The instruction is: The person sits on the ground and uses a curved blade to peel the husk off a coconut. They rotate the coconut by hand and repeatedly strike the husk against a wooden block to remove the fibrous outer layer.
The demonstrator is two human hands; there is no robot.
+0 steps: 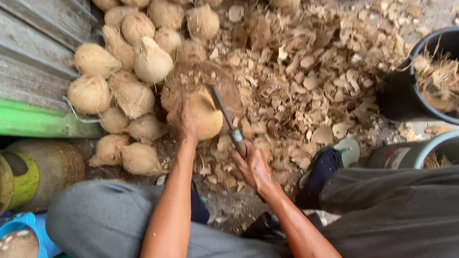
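Head view: the left hand (183,119) is clamped on a husked coconut (205,113) resting on a fibrous block amid shell chips. The right hand (252,165) grips a knife (225,115), blade against it. The coconut looks hard, heavy and round; best steadied from its far side.

Rough fibrous coconut (206,114), dull metal blade (221,109)

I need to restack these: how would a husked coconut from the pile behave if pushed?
A pile coconut looks rounded, so it would probably roll. Its fibrous surface suggests decent grip, not slippery. It seems rigid; the left hand steadies one under a blade.
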